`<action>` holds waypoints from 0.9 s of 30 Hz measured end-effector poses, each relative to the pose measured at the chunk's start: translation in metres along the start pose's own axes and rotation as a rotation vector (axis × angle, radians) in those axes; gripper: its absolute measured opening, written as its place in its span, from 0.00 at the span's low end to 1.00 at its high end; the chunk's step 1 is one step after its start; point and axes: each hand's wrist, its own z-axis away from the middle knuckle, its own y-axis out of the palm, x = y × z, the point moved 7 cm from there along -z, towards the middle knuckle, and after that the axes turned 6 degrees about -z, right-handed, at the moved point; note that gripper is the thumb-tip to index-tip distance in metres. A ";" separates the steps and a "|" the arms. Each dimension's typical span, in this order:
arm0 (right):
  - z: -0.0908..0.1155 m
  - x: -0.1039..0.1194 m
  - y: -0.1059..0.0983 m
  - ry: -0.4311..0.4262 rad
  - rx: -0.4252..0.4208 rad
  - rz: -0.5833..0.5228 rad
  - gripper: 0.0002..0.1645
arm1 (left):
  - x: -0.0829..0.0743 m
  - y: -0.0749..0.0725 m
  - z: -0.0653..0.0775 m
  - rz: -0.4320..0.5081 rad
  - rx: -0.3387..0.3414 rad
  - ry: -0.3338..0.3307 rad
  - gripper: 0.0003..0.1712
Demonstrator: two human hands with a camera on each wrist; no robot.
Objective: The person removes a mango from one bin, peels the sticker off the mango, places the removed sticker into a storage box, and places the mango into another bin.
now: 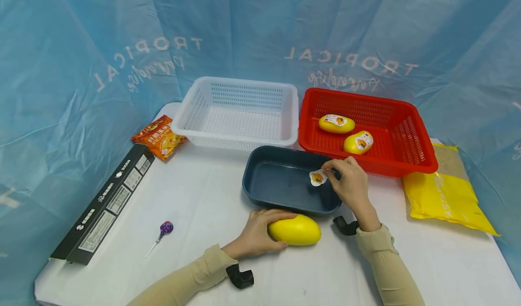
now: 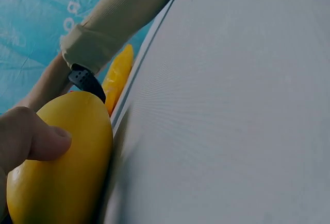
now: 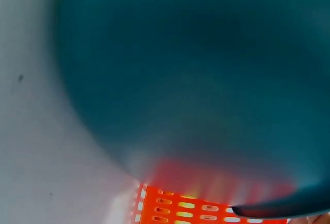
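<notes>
My left hand (image 1: 259,233) grips a yellow mango (image 1: 299,230) by its left end on the white table. In the left wrist view its thumb presses on the mango (image 2: 77,177), which has no label on the sides that show. My right hand (image 1: 351,186) pinches a white sticker (image 1: 318,177) with a fruit picture on it. That sticker hangs over the right part of a dark blue tray (image 1: 281,184), which stands just beyond the mango. Blurred, the tray (image 3: 196,80) fills most of the right wrist view.
Two labelled mangoes (image 1: 336,123) lie in a red basket (image 1: 415,138) at the back right. Beside it stands a white basket (image 1: 236,136). A yellow bag (image 1: 443,193) lies far right. On the left are an orange snack packet (image 1: 160,136), a long black box (image 1: 106,202) and a lollipop (image 1: 166,228).
</notes>
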 end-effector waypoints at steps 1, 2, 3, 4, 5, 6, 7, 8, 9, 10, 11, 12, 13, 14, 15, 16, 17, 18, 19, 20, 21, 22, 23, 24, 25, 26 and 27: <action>0.000 -0.001 0.001 0.000 0.008 0.004 0.12 | 0.000 0.000 0.000 0.002 0.000 0.000 0.38; 0.001 -0.001 0.001 0.001 0.020 0.010 0.13 | 0.000 0.000 0.001 0.002 -0.001 0.001 0.38; 0.001 -0.001 0.002 -0.002 0.035 0.020 0.13 | -0.001 0.000 0.001 0.003 -0.001 0.000 0.38; 0.001 -0.001 0.003 -0.008 0.054 0.032 0.14 | -0.001 0.000 0.001 0.002 -0.002 0.001 0.38; 0.001 -0.001 0.005 -0.015 0.074 0.045 0.14 | -0.001 0.000 0.001 0.003 -0.002 0.001 0.38; 0.001 0.000 0.006 -0.022 0.096 0.057 0.13 | -0.001 0.000 0.001 0.001 -0.001 0.001 0.38; 0.001 0.000 0.008 -0.028 0.119 0.069 0.13 | -0.001 0.000 0.001 -0.001 0.000 0.001 0.38; 0.001 0.001 0.010 -0.034 0.143 0.081 0.12 | 0.000 0.000 0.001 -0.003 0.002 0.000 0.38; 0.001 0.001 0.012 -0.040 0.167 0.092 0.11 | 0.000 0.001 0.000 -0.006 0.005 -0.002 0.38; 0.001 0.001 0.013 -0.042 0.188 0.102 0.10 | 0.001 0.001 0.000 -0.007 0.007 -0.004 0.38; 0.001 0.002 0.014 -0.043 0.208 0.110 0.10 | 0.001 0.001 0.000 -0.008 0.009 -0.006 0.38; 0.002 0.001 0.016 -0.042 0.227 0.118 0.09 | 0.001 0.001 -0.001 -0.008 0.011 -0.007 0.38; 0.002 0.001 0.017 -0.040 0.247 0.128 0.09 | 0.002 0.002 -0.001 -0.006 0.014 -0.010 0.38; 0.002 0.001 0.018 -0.036 0.265 0.138 0.09 | 0.002 0.001 -0.001 -0.006 0.015 -0.012 0.38; 0.002 0.001 0.019 -0.030 0.284 0.148 0.10 | 0.001 0.001 -0.001 -0.006 0.015 -0.014 0.38; 0.001 0.001 0.020 -0.025 0.301 0.158 0.10 | 0.001 0.001 -0.001 -0.006 0.014 -0.015 0.38; 0.001 0.000 0.021 -0.019 0.316 0.167 0.10 | 0.001 0.001 -0.002 -0.006 0.014 -0.015 0.38; 0.001 -0.001 0.023 -0.011 0.333 0.179 0.11 | 0.001 0.001 -0.002 -0.006 0.013 -0.014 0.38; 0.001 -0.001 0.024 -0.005 0.348 0.191 0.11 | 0.001 0.000 -0.002 -0.008 0.011 -0.014 0.38; 0.001 -0.002 0.025 -0.001 0.363 0.204 0.11 | 0.001 0.000 -0.002 -0.010 0.009 -0.014 0.38; 0.001 -0.002 0.027 0.001 0.376 0.217 0.12 | 0.001 0.000 -0.002 -0.014 0.006 -0.011 0.38; 0.001 -0.003 0.029 -0.002 0.386 0.231 0.12 | 0.002 0.000 -0.002 -0.016 0.004 -0.010 0.38; 0.001 -0.002 0.030 -0.007 0.396 0.243 0.13 | 0.002 0.000 -0.001 -0.019 0.004 -0.009 0.38; 0.001 -0.002 0.032 -0.016 0.405 0.258 0.13 | 0.002 0.000 -0.001 -0.019 0.004 -0.009 0.38; 0.001 -0.001 0.033 -0.030 0.410 0.272 0.13 | 0.002 0.001 -0.001 -0.017 0.005 -0.006 0.38; 0.001 0.000 0.034 -0.041 0.415 0.283 0.14 | 0.001 0.001 -0.001 -0.015 0.007 -0.004 0.38; 0.002 0.001 0.035 -0.051 0.417 0.293 0.14 | 0.001 0.002 0.000 -0.012 0.010 -0.004 0.38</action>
